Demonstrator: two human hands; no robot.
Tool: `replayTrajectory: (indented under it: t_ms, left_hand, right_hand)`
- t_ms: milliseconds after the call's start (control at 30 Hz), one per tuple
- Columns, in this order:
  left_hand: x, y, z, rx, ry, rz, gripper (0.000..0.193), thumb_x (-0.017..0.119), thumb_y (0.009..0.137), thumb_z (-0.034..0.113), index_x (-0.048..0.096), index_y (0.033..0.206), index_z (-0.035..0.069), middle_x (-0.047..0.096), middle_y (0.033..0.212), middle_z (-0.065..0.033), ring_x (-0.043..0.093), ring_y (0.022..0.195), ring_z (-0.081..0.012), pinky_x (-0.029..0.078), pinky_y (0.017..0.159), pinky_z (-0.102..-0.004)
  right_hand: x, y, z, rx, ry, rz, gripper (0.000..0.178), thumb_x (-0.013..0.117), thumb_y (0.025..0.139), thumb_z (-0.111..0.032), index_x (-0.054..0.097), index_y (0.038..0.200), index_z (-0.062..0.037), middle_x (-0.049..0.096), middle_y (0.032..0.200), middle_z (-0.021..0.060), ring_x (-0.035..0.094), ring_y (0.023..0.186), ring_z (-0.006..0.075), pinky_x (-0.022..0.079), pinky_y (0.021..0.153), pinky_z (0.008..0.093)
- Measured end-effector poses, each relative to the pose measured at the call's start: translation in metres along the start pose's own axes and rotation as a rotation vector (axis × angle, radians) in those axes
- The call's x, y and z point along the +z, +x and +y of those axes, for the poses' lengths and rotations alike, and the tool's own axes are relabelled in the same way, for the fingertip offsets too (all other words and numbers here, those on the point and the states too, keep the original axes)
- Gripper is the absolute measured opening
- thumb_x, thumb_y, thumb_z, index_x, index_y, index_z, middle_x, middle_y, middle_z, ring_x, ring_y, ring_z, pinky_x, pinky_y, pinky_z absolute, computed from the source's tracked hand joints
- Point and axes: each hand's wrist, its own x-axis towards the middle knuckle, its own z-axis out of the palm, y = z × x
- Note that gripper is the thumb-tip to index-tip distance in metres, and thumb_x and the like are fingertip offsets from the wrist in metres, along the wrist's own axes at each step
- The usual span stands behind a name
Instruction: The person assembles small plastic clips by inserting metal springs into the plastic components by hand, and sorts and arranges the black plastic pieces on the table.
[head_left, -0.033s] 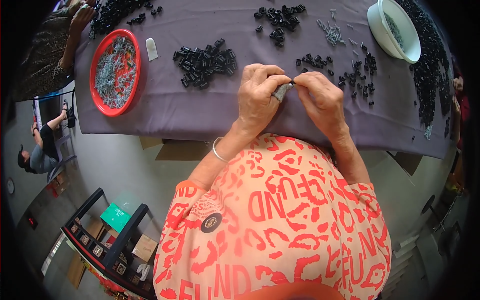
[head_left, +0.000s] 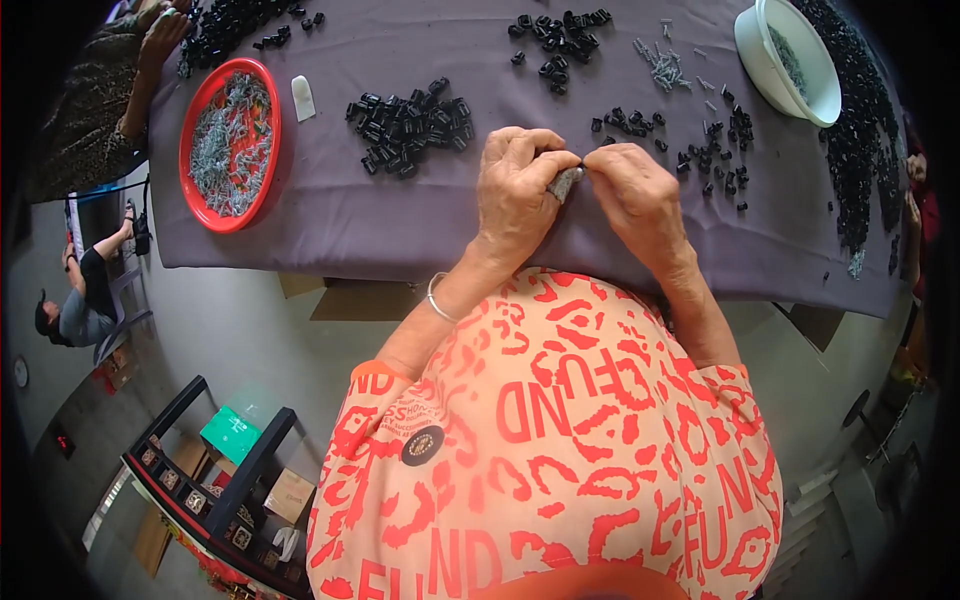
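Over the near part of the cloth-covered table, my left hand (head_left: 520,190) pinches a small black plastic piece (head_left: 582,166) between thumb and fingertips. A grey wrap (head_left: 564,184) covers one of its digits. Facing it, my right hand (head_left: 640,195) is closed, its thumb and fingertips pressed together at the same black piece. Most of that piece is hidden by the fingers. To the left of my hands lies a heap of black plastic pieces (head_left: 410,127). Right of them, loose black pieces (head_left: 715,155) are scattered, with small grey screws (head_left: 664,66) beyond.
A red tray (head_left: 272,150) of grey screws stands at the left, beside a white scoop-like piece (head_left: 303,98). At the far right are a pale bowl (head_left: 828,90) and a large black heap (head_left: 860,170). Another person's hand (head_left: 163,38) shows at the upper left.
My right hand has shifted very slightly left, toward my left hand, and its fingers have drawn in a little. The left hand stays nearly in place.
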Motion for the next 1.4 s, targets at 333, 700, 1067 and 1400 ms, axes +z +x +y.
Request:
replayTrajectory:
  t_ms: [333, 700, 1067, 1400]
  left_hand:
    - [-0.019, 0.01, 0.01, -0.561, -0.443, -0.164, 0.017, 0.06, 0.079, 0.0, 0.064, 0.096, 0.0, 0.063, 0.086, -0.0079, 0.061, 0.073, -0.0179, 0.051, 0.065, -0.0291]
    - [-0.024, 0.029, 0.008, -0.947, -0.696, -0.455, 0.02, 0.062, 0.087, 0.016, 0.063, 0.096, -0.001, 0.066, 0.081, -0.0061, 0.062, 0.066, -0.0091, 0.046, 0.049, -0.0201]
    - [-0.015, 0.02, -0.01, -0.826, -0.935, -0.368, 0.013, 0.066, 0.076, 0.004, 0.064, 0.088, -0.001, 0.063, 0.073, -0.0039, 0.059, 0.061, -0.0101, 0.047, 0.049, -0.023]
    - [-0.014, -0.005, -0.027, -0.541, -0.557, -0.31, 0.038, 0.067, 0.076, 0.013, 0.049, 0.106, -0.001, 0.056, 0.1, -0.0095, 0.055, 0.095, -0.019, 0.046, 0.081, -0.0313]
  right_hand:
    - [0.005, 0.006, -0.003, 0.02, -0.135, -0.12, 0.037, 0.063, 0.073, 0.004, 0.049, 0.107, -0.0019, 0.058, 0.079, 0.0131, 0.059, 0.073, 0.0296, 0.049, 0.064, 0.0381]
    - [0.006, 0.002, 0.0, -0.008, -0.023, -0.076, 0.041, 0.063, 0.075, 0.006, 0.05, 0.113, -0.0013, 0.058, 0.082, 0.0156, 0.059, 0.072, 0.0314, 0.048, 0.063, 0.0378]
    - [-0.004, 0.028, -0.024, -0.095, 0.137, -0.081, 0.046, 0.067, 0.072, -0.003, 0.054, 0.116, -0.0037, 0.059, 0.11, 0.0159, 0.058, 0.102, 0.0335, 0.046, 0.089, 0.0403]
    - [0.048, 0.033, -0.009, -0.15, 0.156, -0.013, 0.042, 0.051, 0.085, -0.035, 0.058, 0.115, -0.0068, 0.061, 0.112, 0.0123, 0.058, 0.105, 0.0299, 0.046, 0.091, 0.04]
